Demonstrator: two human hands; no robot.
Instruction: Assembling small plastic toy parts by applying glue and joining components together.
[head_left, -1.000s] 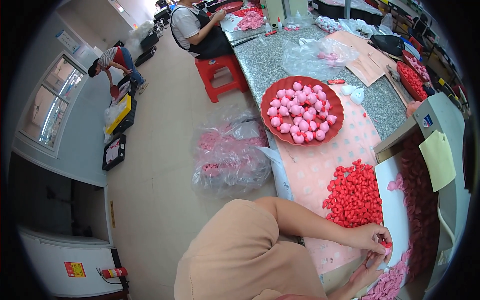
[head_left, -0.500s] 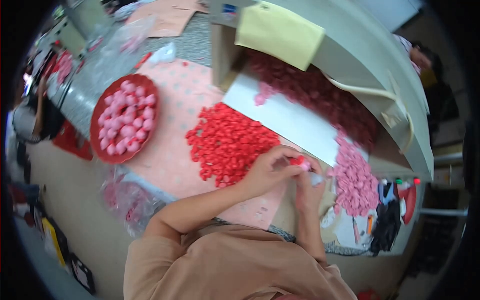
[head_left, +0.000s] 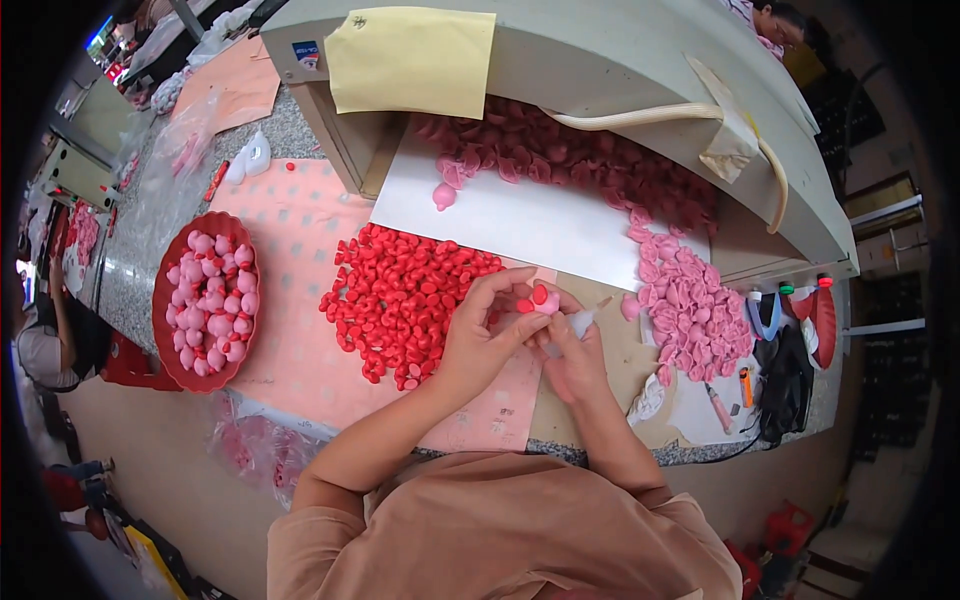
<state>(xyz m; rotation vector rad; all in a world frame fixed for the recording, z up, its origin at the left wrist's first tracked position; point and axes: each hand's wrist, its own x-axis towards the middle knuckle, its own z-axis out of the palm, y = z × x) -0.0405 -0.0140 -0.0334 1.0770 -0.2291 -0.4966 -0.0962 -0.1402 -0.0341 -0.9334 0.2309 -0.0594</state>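
Observation:
Both hands meet over the bench in front of my chest. My left hand (head_left: 480,335) is closed in a pinch on a small pink ball-shaped piece with red parts (head_left: 545,300) on it. Beside it, my right hand (head_left: 572,365) is closed round a small whitish squeeze bottle (head_left: 582,322) with a thin tip, mostly hidden by the fingers; its fingers also reach near the pink piece. Just left of my left hand lies a heap of small red plastic pieces (head_left: 400,300). Right of my right hand is a pile of pink shell-like pieces (head_left: 695,310).
A red scalloped basin (head_left: 165,345) of pink-and-red pieces stands at the left on a pink sheet (head_left: 285,330). A grey box-like housing (head_left: 600,50) arches over a white board (head_left: 560,222). A pink-handled knife (head_left: 718,408) and orange cutter (head_left: 746,387) lie at the right.
My view has turned, so the bench and both hands sit further left in the picture. My hands stay together, still holding the pink piece and the whitish bottle.

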